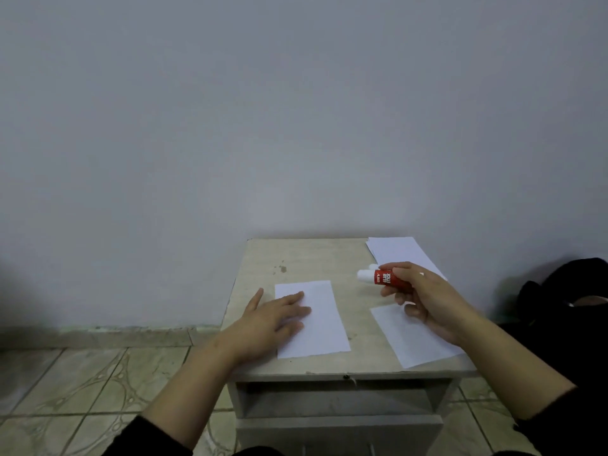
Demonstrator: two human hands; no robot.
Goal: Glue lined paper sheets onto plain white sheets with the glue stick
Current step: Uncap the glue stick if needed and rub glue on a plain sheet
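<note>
From where I watch, the biggest thing under the hands is the small worn table (306, 255), pushed against a grey wall, its open shelf facing the person. Below and left of both hands spreads the patterned tile floor (65, 383), and out past the holding hand a dark bag (566, 284) slumps by the wall.

Beyond that hand, at the table's far corner, a stack of sheets (399, 250) waits, I judge as supply for later pairs. Directly beneath the same hand lies a sheet (411, 340), angled and reaching the table's near edge; I can't make out whether it is lined or plain. Well to the other side of the grip lies another sheet (316, 319), squared to the person.

The left hand (273, 319) rests flat on this one, fingers straight and spread, I think to pin it so it won't slide when glue is dragged across.

The right hand (424, 301) has thumb and fingers curled round the red glue stick (385, 278), carried above the table with its white end pointing toward the pinned sheet, ready, I'd say, to sweep over; I can't tell whether that end is cap or bare glue
</note>
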